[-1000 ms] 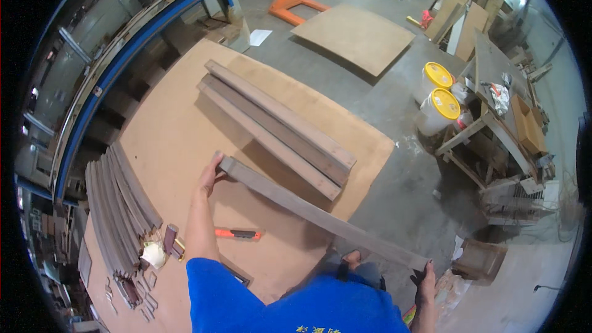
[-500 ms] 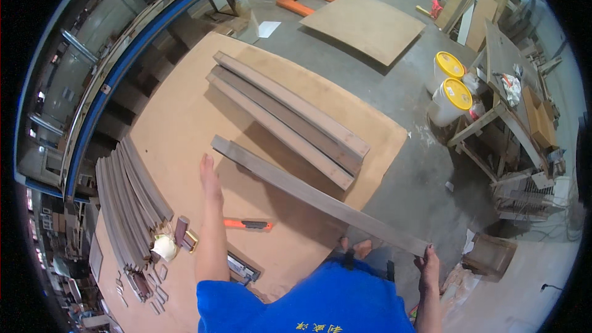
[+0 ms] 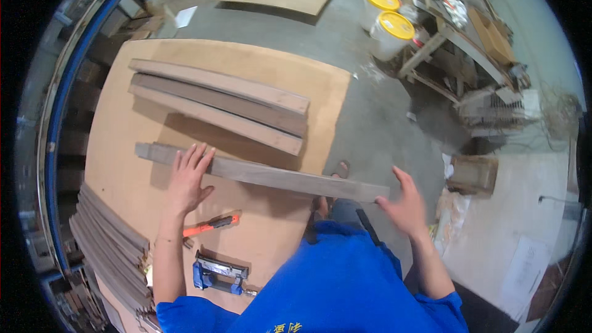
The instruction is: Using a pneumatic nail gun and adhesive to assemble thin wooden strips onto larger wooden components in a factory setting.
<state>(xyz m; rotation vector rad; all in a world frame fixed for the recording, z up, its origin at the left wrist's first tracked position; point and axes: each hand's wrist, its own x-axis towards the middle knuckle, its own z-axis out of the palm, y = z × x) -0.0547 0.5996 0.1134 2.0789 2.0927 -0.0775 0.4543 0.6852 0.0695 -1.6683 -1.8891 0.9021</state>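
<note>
My left hand [image 3: 190,180], earlier off the grey board [image 3: 277,176], now lies across it, fingers spread. My right hand [image 3: 404,206] has opened, thumb at the board's end, which overhangs the surface [image 3: 114,123]. Support has apparently shifted leftward.

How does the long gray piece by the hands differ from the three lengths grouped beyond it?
The gray piece is a single length; the group has three side by side. The gray piece reaches past the edge of the tabletop, while the group lies wholly on it. The left hand lies over the gray piece; no hand touches the group. Both are long and narrow.
</note>
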